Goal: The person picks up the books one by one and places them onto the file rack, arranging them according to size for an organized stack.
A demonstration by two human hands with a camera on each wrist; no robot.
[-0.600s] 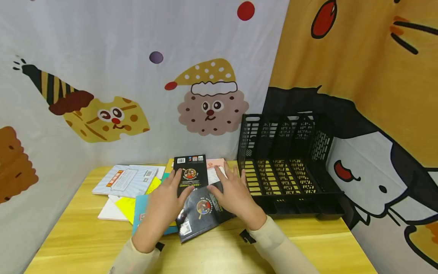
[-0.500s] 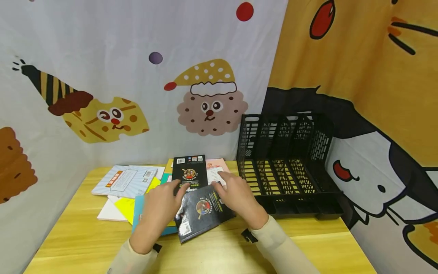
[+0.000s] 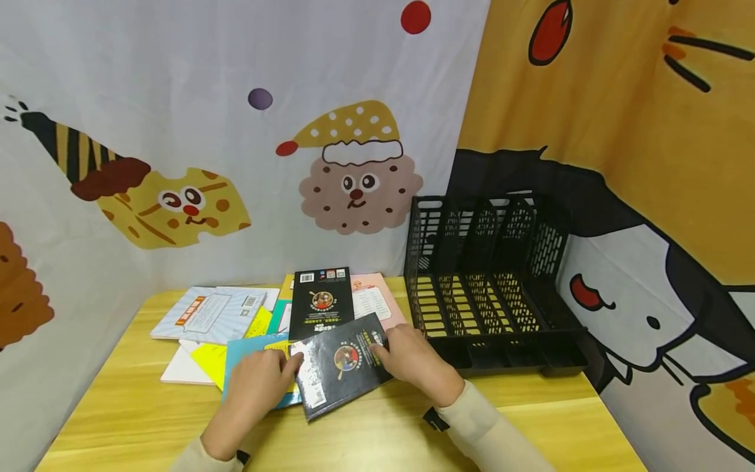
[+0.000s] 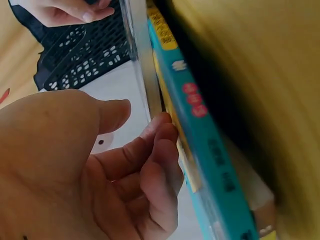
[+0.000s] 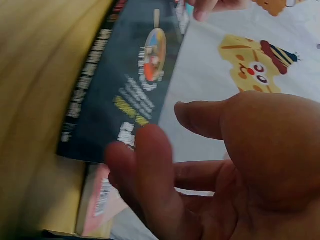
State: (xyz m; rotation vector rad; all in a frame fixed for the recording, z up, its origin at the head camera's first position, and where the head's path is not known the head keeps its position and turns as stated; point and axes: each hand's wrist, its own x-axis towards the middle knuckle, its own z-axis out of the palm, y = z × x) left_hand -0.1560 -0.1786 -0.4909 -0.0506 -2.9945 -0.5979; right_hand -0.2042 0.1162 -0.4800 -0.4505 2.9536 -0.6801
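A glossy black book (image 3: 342, 367) lies tilted over the lower end of a second black book (image 3: 321, 298). My left hand (image 3: 250, 393) is at its left edge, above a teal book (image 3: 238, 351). The left wrist view shows the bent fingers (image 4: 160, 170) against the book edges beside the teal spine (image 4: 200, 120), with the thumb held apart. At the glossy book's right end is my right hand (image 3: 421, 360). In the right wrist view its fingertips are by the corner of the black book (image 5: 112, 95), thumb apart from the cover; contact is unclear.
A black mesh rack (image 3: 501, 341) with several compartments stands at the right against the curtain. Left of the black books lie a light blue book (image 3: 218, 314), yellow sheets and white ones. A pink book (image 3: 377, 298) lies behind, next to the rack.
Both hands have come down toward me from the upper black book to the sides of the glossy one. My left hand also moved left, and the fingers of both are more bent.
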